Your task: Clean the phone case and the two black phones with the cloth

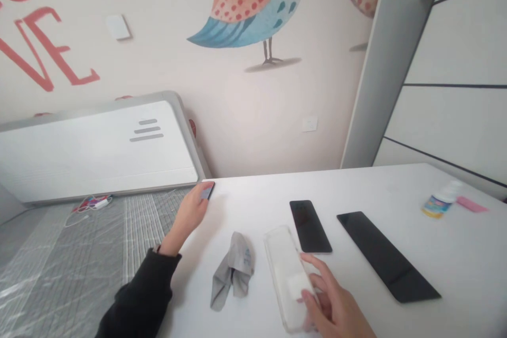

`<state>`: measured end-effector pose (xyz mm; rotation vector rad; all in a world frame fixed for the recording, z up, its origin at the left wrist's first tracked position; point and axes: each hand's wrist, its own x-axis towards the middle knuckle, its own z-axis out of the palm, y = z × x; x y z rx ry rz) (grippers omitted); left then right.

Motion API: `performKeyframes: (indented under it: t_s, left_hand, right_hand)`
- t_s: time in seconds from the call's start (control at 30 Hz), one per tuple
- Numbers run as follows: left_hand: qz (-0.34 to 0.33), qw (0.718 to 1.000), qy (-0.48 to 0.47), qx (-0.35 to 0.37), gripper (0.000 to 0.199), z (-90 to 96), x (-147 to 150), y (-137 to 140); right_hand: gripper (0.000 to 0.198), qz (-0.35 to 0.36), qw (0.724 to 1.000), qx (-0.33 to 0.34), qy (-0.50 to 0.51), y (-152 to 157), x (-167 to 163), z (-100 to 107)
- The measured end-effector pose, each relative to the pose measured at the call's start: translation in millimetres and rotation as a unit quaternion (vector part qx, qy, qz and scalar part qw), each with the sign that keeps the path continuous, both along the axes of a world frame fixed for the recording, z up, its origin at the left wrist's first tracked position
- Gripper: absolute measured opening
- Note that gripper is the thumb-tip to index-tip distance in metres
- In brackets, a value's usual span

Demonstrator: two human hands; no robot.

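Two bare hands reach over a smooth white tabletop (253, 193). Left of centre, the left hand (190, 211), below it a black sleeve (140, 296), has its thumb and fingers closed on a thin, dark-edged flat slab (207, 191) at the table's far left corner. At the bottom, right of centre, the right hand (336, 301) has bent fingers at the right side of a pale, translucent rectangular case (278, 253), its thumb against a small white blocky piece (295, 286); I cannot tell whether the grip is clamped on either.

At lower centre, between the hands, lies a crumpled grey cloth (233, 269) with bluish lettering. Just beyond the case's right edge is a black-faced rectangular phone (310, 226), and right of that a long, glossy black flat panel (388, 256). Towards the right edge of the frame stands a white bottle with a blue-and-yellow label (438, 204), beside a flat pink strip (472, 204).
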<state>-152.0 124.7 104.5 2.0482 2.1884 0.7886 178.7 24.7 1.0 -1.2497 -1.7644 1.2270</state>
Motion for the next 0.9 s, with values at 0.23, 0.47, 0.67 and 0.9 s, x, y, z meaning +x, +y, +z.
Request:
performKeyframes:
  t_s: [0.23,0.47,0.67,0.9]
  left_hand:
    - [-0.211,0.974,0.025,0.077,0.039,-29.4,105,-129]
    - [-0.242,0.932,0.18,0.202,0.03,-98.7,141,-166]
    - [-0.237,0.935,0.125,0.231,0.026,-108.1,148,-163]
    - [-0.225,0.942,0.046,0.244,0.025,-105.4,151,-168]
  right_hand:
    - [0.062,-0.106,0.937,0.172,-0.284,-1,3,22]
    - [0.052,-0.132,0.881,0.255,-0.376,54,2,43]
    - [0.058,-0.098,0.881,0.236,-0.398,71,0,21]
    - [0.058,-0.106,0.898,0.231,-0.361,67,7,19]
